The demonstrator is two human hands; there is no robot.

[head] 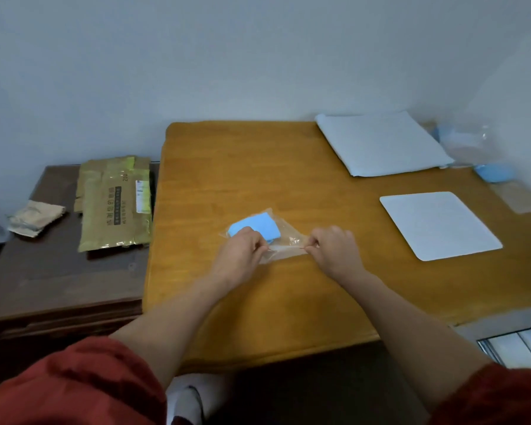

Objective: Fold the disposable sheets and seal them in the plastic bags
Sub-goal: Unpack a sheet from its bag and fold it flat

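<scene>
Head view: clear plastic bag (284, 240) lies flat on the table, near its middle, mouth edge toward the person. A folded blue sheet (253, 227) sits inside, at the bag's far-left end. A second blue bundle (497, 172) lies at the far right edge, apparently in plastic; too blurred to confirm. Loose clear plastic (469, 142) is behind it; contents can't be told.

Left hand (242, 251): fingers curled, thumb and forefinger pinching the left end of the bag's mouth strip, knuckles covering part of the blue sheet. Right hand (334, 251): same curled pinch on the right end of the strip. The strip runs taut between the two hands.

Surface: orange wooden table (258, 167) against a plain pale wall (196, 56). A stack of pale sheets (380, 142) sits at the far right corner, with a single flat white sheet (439, 223) nearer, well apart from the bag. A dark lower cabinet (59, 277) stands left of the table, holding a gold-green mailer (114, 204) and a crumpled wrapper (36, 217). Red sleeves (74, 384) fill the bottom corners.
</scene>
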